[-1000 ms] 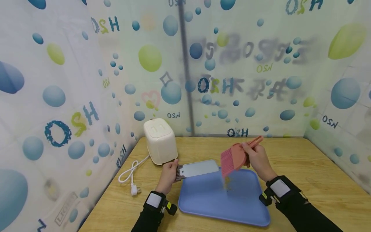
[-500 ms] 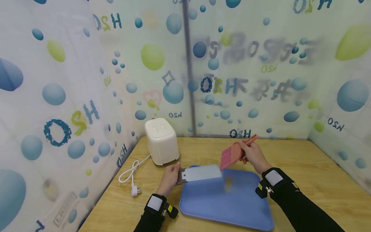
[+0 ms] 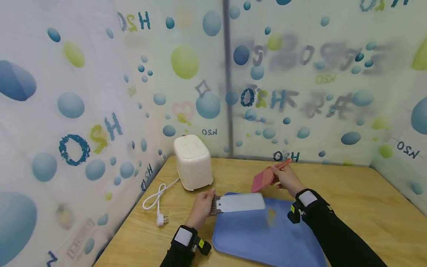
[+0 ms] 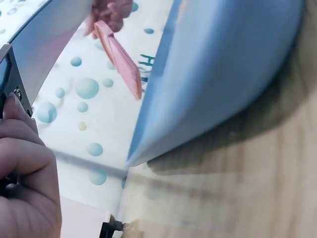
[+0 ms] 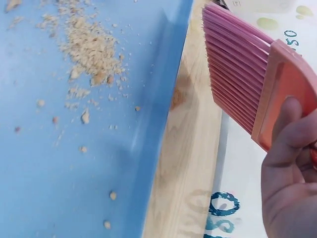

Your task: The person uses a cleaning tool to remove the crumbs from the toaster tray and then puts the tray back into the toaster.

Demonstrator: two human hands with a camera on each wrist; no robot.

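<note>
My left hand [image 3: 201,208] grips the brown ridged end of a flat silver crumb tray [image 3: 243,203], level above the far left part of a blue tray [image 3: 247,237]. My right hand [image 3: 289,180] pinches a pink bristle brush [image 3: 263,179] by the base of its handle. The brush hangs just beyond the crumb tray's far edge, apart from it. In the right wrist view its bristles [image 5: 235,64] point away from the fingers, over the wood past the blue tray's rim. Tan crumbs [image 5: 91,47] lie heaped and scattered in the blue tray.
A cream toaster [image 3: 193,163] stands at the back left, near the patterned curtain [image 3: 186,63]. Its white cord and plug [image 3: 160,219] lie on the wooden table [image 3: 353,200] left of the left hand.
The brush has moved left and back, from above the blue tray to behind the crumb tray, and its face has turned. The left hand keeps its grip. The head view has swung slightly left.
</note>
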